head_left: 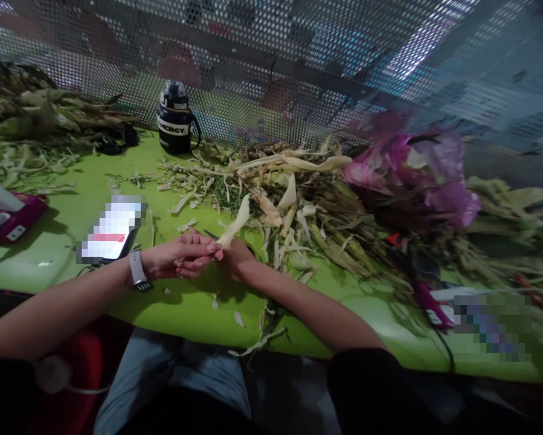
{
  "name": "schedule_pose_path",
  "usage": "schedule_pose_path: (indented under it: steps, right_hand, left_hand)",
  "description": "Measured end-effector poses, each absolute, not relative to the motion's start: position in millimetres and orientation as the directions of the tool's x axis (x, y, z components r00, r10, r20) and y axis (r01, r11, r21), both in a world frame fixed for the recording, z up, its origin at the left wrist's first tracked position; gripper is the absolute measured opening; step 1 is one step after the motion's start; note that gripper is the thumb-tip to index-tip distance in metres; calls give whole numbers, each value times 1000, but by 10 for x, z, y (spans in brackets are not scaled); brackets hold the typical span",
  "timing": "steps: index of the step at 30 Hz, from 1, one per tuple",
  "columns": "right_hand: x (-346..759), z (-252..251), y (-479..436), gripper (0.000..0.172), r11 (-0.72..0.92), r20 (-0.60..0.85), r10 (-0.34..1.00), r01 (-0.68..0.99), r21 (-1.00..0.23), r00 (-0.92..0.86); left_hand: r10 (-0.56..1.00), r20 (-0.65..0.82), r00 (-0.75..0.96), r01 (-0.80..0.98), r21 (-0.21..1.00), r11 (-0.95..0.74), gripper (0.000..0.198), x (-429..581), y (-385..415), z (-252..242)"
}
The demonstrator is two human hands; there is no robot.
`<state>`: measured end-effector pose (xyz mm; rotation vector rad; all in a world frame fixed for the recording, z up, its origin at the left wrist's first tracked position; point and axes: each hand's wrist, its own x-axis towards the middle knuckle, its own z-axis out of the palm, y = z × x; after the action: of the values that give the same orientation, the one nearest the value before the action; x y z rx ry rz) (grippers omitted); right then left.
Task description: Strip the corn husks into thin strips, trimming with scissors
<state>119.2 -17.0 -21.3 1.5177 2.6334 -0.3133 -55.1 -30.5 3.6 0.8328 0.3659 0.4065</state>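
Observation:
Both hands meet over the green table (pixel 194 305) near its front edge. My left hand (pixel 185 257), with a grey watch on the wrist, has its fingers pressed together on the base of a pale leaf strip (pixel 235 225). My right hand (pixel 235 257) is closed around the same strip from the right; its fingers are mostly hidden behind the left hand. The strip rises up and to the right from the fingers. Just behind lies a heap of pale and green husks and stems (pixel 298 205).
A black bottle (pixel 175 118) stands at the back by a perforated metal screen. A phone (pixel 112 232) lies left of my hands. Purple-pink flowers (pixel 416 175) lie at right, more stems at far left (pixel 40 115), a magenta pouch (pixel 8 217), and cutters (pixel 427 299) at right.

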Motion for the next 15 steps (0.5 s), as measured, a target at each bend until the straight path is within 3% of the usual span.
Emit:
schedule_pose_path:
  steps: [4, 8, 11, 15]
  right_hand:
    - [1200, -172, -209, 32, 549, -161, 801, 815, -186, -577]
    - [1270, -169, -247, 42, 589, -27, 791, 772, -241, -611]
    - [1337, -106, -259, 40, 611, 136, 778, 688, -391, -614]
    - [1428, 77, -242, 40, 582, 314, 802, 549, -600, -507]
  left_hand:
    - [618, -200, 761, -182, 848, 498, 17, -581, -265, 83]
    - [812, -195, 551, -66, 959, 275, 21, -718, -111, 166]
    - [863, -176, 474, 36, 983, 181, 23, -802, -33, 199]
    - [848, -148, 509, 119, 988, 101, 27, -825, -23, 189]
